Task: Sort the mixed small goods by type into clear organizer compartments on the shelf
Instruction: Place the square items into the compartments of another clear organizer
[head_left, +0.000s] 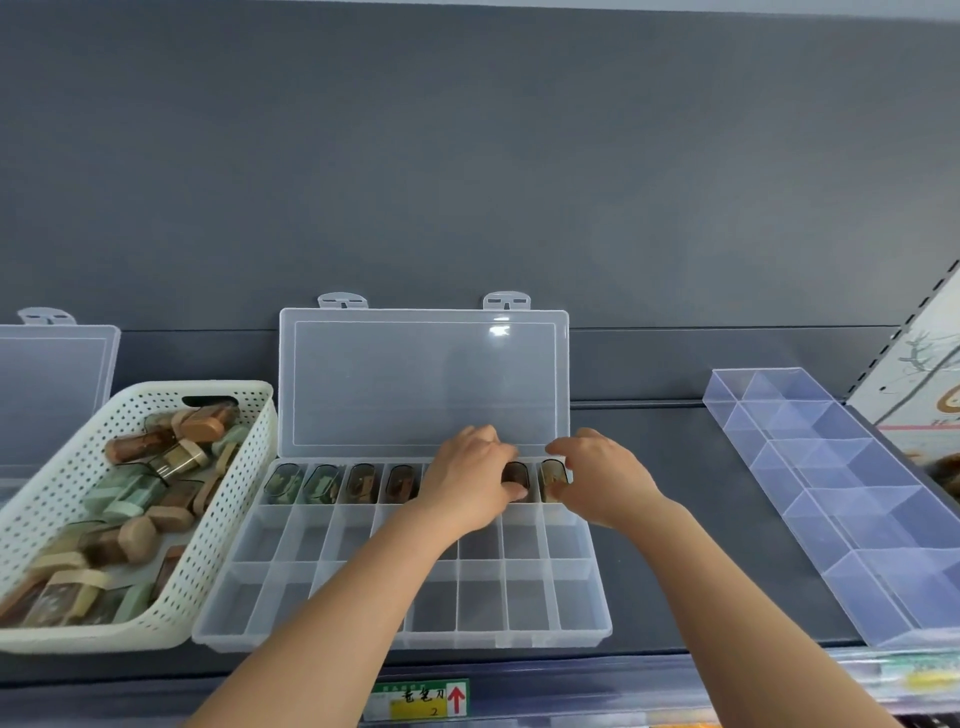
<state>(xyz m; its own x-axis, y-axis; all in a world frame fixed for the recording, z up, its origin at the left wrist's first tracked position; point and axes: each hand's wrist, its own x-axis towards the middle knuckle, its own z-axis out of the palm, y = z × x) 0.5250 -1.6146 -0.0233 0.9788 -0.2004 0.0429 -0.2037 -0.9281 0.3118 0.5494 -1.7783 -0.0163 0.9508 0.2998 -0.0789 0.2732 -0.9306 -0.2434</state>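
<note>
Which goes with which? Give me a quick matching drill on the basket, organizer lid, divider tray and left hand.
1 white basket
2 organizer lid
3 divider tray
4 left hand

a raised upright
b right of the organizer
c over the organizer's back row
d left of the organizer

Pairs: 1-d, 2-a, 3-b, 4-c.

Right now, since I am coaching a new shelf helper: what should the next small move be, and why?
Probably press the rightmost piece, pinched by the right hand, fully down into its compartment and let go. The back row of the organizer looks nearly filled, its two nearer rows are bare, and the white basket holds many mixed pieces to fetch after that.
</note>
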